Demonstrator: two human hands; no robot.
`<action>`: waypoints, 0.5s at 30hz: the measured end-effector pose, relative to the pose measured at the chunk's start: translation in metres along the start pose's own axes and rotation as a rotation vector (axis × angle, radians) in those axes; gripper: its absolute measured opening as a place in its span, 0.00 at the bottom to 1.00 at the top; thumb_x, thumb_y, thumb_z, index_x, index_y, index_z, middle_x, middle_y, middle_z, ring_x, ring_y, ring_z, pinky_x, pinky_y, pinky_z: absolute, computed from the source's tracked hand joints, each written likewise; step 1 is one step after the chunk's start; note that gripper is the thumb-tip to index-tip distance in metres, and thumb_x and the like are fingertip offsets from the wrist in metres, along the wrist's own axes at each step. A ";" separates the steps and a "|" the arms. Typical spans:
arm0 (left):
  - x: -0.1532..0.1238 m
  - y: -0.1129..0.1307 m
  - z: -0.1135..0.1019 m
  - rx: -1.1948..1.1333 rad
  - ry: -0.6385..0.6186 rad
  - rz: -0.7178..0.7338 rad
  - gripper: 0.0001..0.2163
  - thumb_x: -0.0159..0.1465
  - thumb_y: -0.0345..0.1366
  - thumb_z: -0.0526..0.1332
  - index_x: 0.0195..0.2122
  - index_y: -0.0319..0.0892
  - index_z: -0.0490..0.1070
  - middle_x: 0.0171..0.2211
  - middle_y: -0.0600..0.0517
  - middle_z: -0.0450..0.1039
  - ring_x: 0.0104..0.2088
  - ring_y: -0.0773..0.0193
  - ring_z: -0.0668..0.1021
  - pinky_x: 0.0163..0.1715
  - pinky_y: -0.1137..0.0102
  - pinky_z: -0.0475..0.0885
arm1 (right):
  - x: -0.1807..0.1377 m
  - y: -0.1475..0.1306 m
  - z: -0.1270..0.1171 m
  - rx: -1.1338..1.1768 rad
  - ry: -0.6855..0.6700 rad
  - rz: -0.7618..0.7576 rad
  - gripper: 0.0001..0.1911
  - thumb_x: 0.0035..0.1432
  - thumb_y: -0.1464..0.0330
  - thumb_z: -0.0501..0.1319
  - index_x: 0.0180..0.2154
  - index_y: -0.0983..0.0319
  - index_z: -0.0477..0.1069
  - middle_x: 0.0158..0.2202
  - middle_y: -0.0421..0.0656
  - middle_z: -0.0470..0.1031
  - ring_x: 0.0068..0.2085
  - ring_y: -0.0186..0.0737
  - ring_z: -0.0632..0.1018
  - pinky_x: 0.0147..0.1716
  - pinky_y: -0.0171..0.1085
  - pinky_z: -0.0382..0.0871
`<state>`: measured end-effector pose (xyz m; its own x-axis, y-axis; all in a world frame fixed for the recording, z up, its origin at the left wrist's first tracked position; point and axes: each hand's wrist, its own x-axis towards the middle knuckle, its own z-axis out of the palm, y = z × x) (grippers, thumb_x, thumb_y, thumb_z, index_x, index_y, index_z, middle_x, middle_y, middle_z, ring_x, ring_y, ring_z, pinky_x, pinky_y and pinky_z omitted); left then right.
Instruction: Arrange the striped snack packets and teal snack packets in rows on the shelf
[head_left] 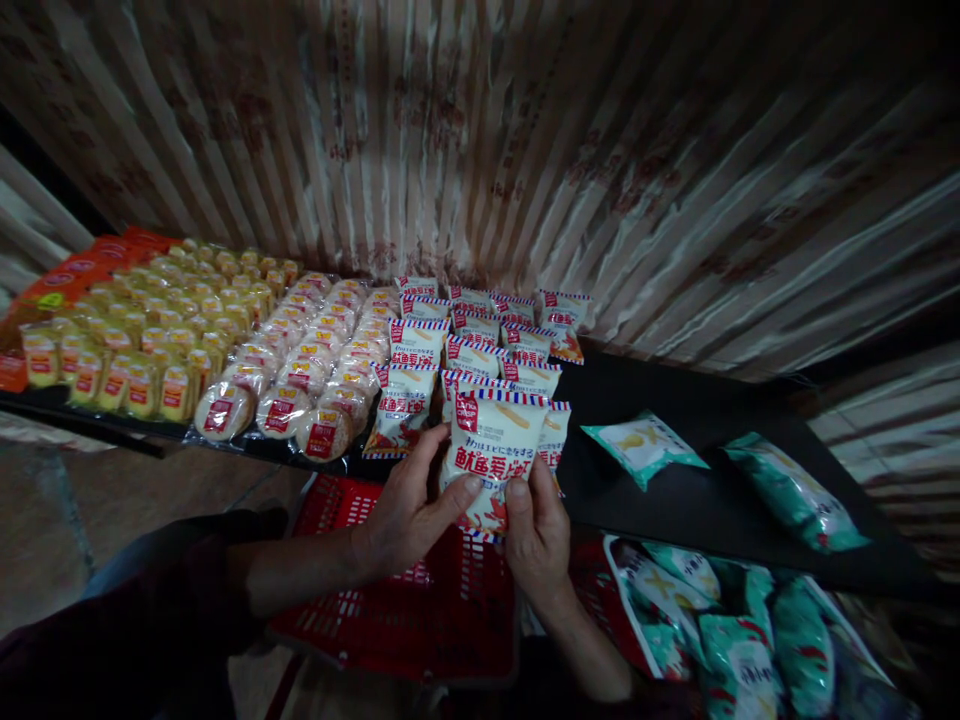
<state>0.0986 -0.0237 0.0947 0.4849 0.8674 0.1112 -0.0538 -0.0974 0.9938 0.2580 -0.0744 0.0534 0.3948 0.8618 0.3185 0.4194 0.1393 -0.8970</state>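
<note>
A white snack bag (495, 445) with red lettering and striped ends is held upright between my two hands. My left hand (420, 500) grips its left side, thumb across the front. On the right side, my right hand (536, 525) presses its thumb on the front near the lower edge. The fingers behind the bag are partly hidden. Just beyond it, rows of matching snack bags (474, 330) stand on the black shelf (630, 385). Below my hands is a red plastic basket (405, 610).
Left on the shelf are round wrapped crackers (283, 408), yellow wrapped cakes (142, 385) and orange packaging (75, 275). To the right lie two green-and-white bags, a flat bag (643, 447) and a fuller bag (795, 490). A box (630, 590) of green bags stands below. Pleated curtain hangs behind.
</note>
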 end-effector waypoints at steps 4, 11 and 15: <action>0.001 -0.002 0.004 -0.050 0.006 -0.008 0.22 0.66 0.44 0.57 0.57 0.39 0.59 0.53 0.42 0.72 0.51 0.54 0.76 0.52 0.58 0.71 | 0.000 0.002 -0.003 0.022 0.013 0.005 0.22 0.62 0.60 0.57 0.55 0.61 0.68 0.47 0.48 0.78 0.45 0.44 0.78 0.43 0.40 0.73; 0.013 0.009 0.008 0.000 0.009 -0.041 0.23 0.64 0.46 0.59 0.57 0.40 0.61 0.53 0.43 0.72 0.52 0.54 0.76 0.52 0.59 0.72 | 0.015 -0.005 -0.009 0.078 0.040 0.023 0.20 0.61 0.60 0.58 0.52 0.60 0.71 0.43 0.45 0.80 0.39 0.40 0.79 0.37 0.35 0.74; 0.029 0.031 0.016 0.117 -0.007 0.017 0.19 0.66 0.44 0.57 0.55 0.42 0.64 0.50 0.44 0.73 0.50 0.56 0.75 0.51 0.60 0.71 | 0.031 -0.009 -0.016 0.100 0.132 0.048 0.21 0.59 0.56 0.59 0.49 0.60 0.72 0.41 0.45 0.81 0.36 0.42 0.80 0.33 0.36 0.74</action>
<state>0.1251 -0.0099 0.1285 0.4908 0.8619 0.1275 0.0401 -0.1685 0.9849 0.2796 -0.0572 0.0765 0.5193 0.7980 0.3058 0.3167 0.1527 -0.9362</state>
